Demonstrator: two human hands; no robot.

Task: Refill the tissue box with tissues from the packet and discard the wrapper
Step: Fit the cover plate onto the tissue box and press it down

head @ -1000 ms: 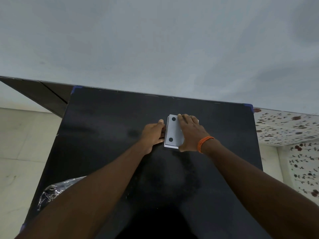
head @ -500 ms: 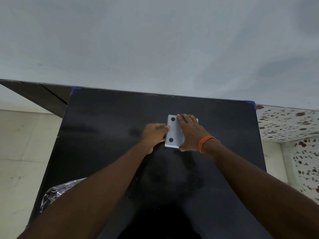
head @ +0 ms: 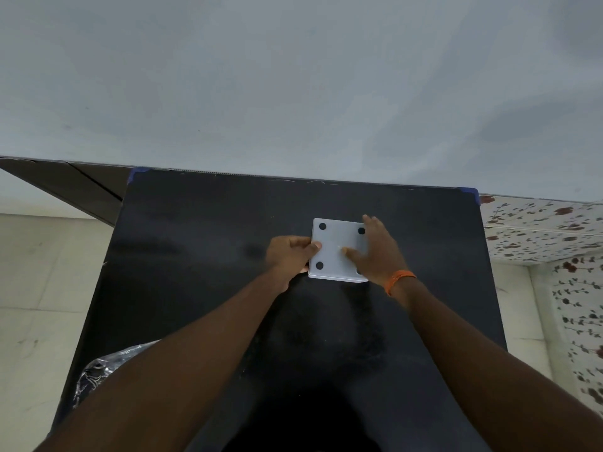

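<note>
With the tissue box (head: 336,252) base-up at frame centre on the black counter (head: 202,256), my left hand (head: 288,256) pinches its left edge, my right hand (head: 378,252) lies flat, fingers spread; I should press evenly while seating the base panel.

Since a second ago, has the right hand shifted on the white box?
Yes. The right hand slid toward the table's right edge, uncovering more of the white box.
</note>
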